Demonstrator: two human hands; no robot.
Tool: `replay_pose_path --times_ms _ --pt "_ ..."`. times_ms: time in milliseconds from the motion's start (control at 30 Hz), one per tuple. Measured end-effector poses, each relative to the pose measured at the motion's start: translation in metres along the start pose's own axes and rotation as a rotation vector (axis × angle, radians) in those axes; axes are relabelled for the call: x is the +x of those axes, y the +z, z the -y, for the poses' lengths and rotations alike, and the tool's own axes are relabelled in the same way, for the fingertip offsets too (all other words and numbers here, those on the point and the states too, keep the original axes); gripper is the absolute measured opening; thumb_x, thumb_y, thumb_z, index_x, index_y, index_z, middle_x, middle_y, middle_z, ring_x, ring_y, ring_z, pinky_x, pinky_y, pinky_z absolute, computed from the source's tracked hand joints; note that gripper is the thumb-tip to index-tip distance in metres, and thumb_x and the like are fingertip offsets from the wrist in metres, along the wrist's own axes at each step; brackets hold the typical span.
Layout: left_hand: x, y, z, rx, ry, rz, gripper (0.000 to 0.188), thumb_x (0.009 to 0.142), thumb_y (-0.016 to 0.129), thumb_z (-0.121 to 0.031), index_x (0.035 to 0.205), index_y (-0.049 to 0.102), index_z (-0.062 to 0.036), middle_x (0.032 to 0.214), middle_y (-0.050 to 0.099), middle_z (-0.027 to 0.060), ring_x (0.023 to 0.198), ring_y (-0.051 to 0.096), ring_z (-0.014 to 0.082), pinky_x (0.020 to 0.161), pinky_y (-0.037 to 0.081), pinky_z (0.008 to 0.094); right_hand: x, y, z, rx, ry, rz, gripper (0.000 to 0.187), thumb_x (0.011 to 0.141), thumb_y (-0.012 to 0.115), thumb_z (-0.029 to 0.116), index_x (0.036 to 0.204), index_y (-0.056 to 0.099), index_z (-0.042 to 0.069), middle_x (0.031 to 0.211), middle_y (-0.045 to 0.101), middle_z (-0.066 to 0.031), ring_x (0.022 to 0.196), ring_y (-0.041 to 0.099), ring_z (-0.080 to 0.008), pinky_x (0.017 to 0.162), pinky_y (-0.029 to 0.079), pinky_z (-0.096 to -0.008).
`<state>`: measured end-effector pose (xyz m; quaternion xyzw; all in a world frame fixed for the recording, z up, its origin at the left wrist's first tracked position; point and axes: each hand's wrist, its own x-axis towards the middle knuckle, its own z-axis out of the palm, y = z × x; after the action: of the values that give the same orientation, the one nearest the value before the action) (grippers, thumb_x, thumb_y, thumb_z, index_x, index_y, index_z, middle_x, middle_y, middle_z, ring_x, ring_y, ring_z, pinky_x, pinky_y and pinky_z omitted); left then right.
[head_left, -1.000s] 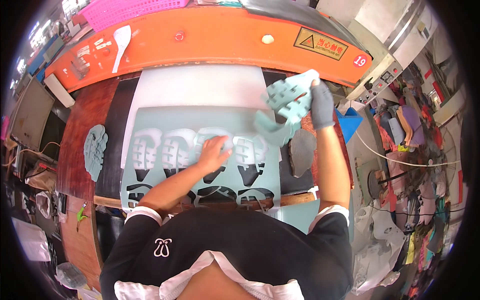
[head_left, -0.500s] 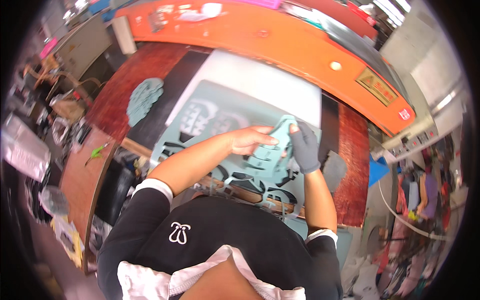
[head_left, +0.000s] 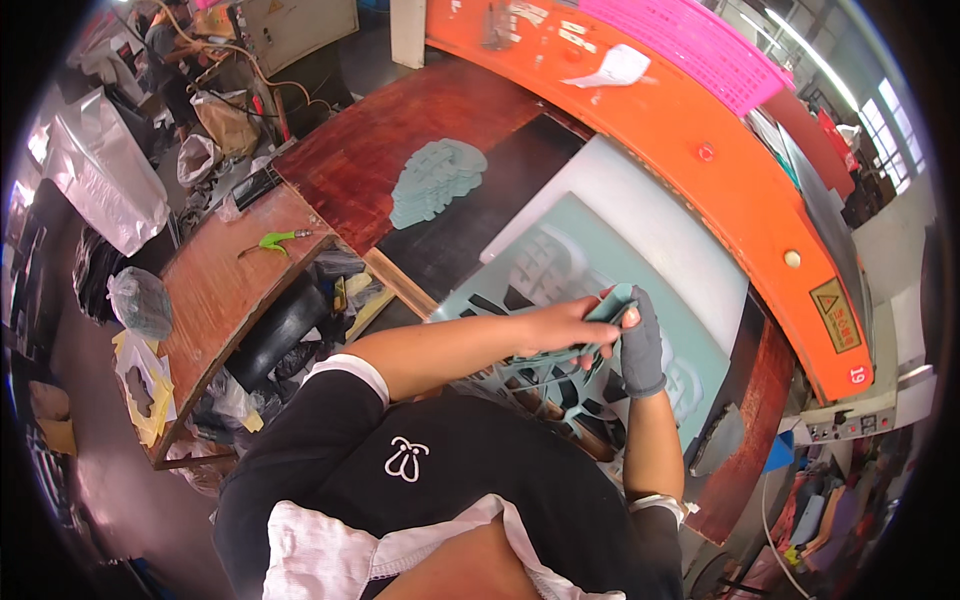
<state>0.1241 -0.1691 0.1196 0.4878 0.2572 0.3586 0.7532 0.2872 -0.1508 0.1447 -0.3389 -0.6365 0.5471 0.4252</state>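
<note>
Now the left hand [head_left: 568, 327] helps hold green pieces [head_left: 612, 300].
It has left the green sheet [head_left: 590, 225] and grips their left; the gloved right hand [head_left: 642, 345] grips their right.

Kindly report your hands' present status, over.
Bare left hand, grey-gloved right hand gripping thin pale green cut pieces. Green cut sheet below. Hands partly hide pieces.

Bright: tube lamp [head_left: 815, 62] and window [head_left: 885, 128] glow beyond the far edge of the worktop [head_left: 350, 135]. Pale sheen veils the green sheet [head_left: 600, 238]; black-rimmed fisheye bends the orange beam [head_left: 660, 115].
</note>
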Motion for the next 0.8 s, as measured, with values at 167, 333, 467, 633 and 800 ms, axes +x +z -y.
replay_pose_path --times_ms 167,333,467,633,800 --pt "-0.037 -0.036 -0.009 0.279 0.194 -0.164 0.065 0.079 0.068 -0.019 0.128 0.031 0.0016 0.131 0.039 0.0163 0.116 0.046 0.023 0.092 0.042 0.0348 0.031 0.049 -0.013 -0.093 -0.004 -0.033 0.025 0.086 0.058 0.025 0.095 0.055 0.002 0.086 0.059 -0.0048 0.077 0.052 -0.0109 0.07 0.044 -0.0254" --pt "-0.054 -0.071 -0.016 0.461 0.293 -0.139 0.066 0.074 0.069 -0.012 0.126 0.03 0.0004 0.139 0.031 0.0176 0.123 0.04 0.0214 0.096 0.04 0.0348 0.048 0.086 -0.021 -0.057 -0.025 -0.115 0.032 0.084 0.062 0.028 0.099 0.05 0.003 0.095 0.057 -0.008 0.084 0.054 -0.0148 0.075 0.045 -0.0289" --pt "-0.067 -0.098 -0.033 0.115 0.115 -0.022 0.043 0.076 0.059 -0.001 0.115 0.041 -0.0004 0.112 0.051 0.0107 0.095 0.054 0.0152 0.079 0.045 0.0326 0.051 0.101 -0.008 -0.126 -0.077 0.036 0.046 0.081 0.066 0.033 0.11 0.047 0.002 0.097 0.056 -0.0075 0.085 0.054 -0.0146 0.076 0.044 -0.0291" --pt "-0.093 -0.128 -0.059 -0.071 -0.023 0.093 0.03 0.082 0.057 -0.01 0.108 0.048 0.0002 0.089 0.059 0.0083 0.073 0.057 0.0124 0.069 0.045 0.0284 0.059 0.108 -0.003 -0.2 0.096 0.181 0.022 0.085 0.059 0.016 0.101 0.057 0.002 0.09 0.058 -0.0036 0.085 0.054 -0.0133 0.076 0.044 -0.0289" --pt "-0.11 -0.168 -0.077 0.524 0.12 0.017 0.042 0.084 0.063 -0.024 0.114 0.049 0.0016 0.101 0.061 0.0094 0.092 0.058 0.0157 0.081 0.046 0.0298 0.088 0.136 -0.011 -0.532 -0.159 0.2 0.014 0.086 0.06 0.012 0.097 0.062 0.004 0.08 0.063 -0.0022 0.072 0.058 -0.0118 0.066 0.047 -0.0283"
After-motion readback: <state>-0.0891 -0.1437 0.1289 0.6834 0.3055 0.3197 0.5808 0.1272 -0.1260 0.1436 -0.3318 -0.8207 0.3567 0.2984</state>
